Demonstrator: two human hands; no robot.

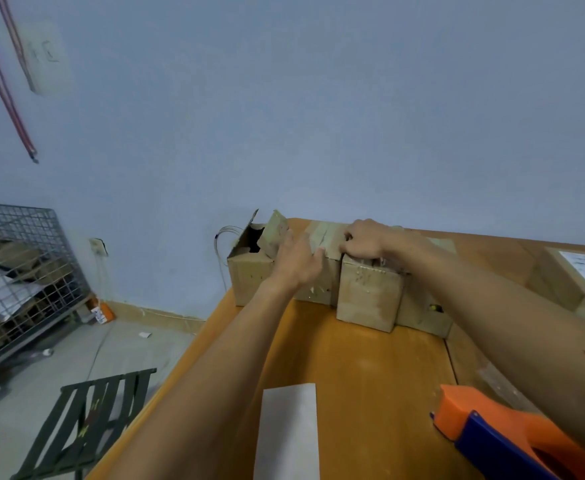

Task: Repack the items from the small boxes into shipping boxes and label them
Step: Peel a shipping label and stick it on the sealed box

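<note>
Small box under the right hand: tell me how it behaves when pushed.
Probably stiff: the small box keeps flat sides, square edges. Should slide, not roll, on the smooth table. About as tall as wide, it might tip if pushed high.

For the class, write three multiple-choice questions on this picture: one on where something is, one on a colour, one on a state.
1. Where does the labelled box stand?
A on a shelf; B on the far right of the table; C inside a drawer.
2. What colours is the tape dispenser?
A orange and blue; B green and white; C all black.
3. How is the leftmost small box?
A taped shut; B crushed flat; C flaps open.

Key: 1 B, it sits on the tabletop at the right edge of view. 2 A, its body is orange and its handle blue. 3 C, a dark opening shows between raised flaps.
</note>
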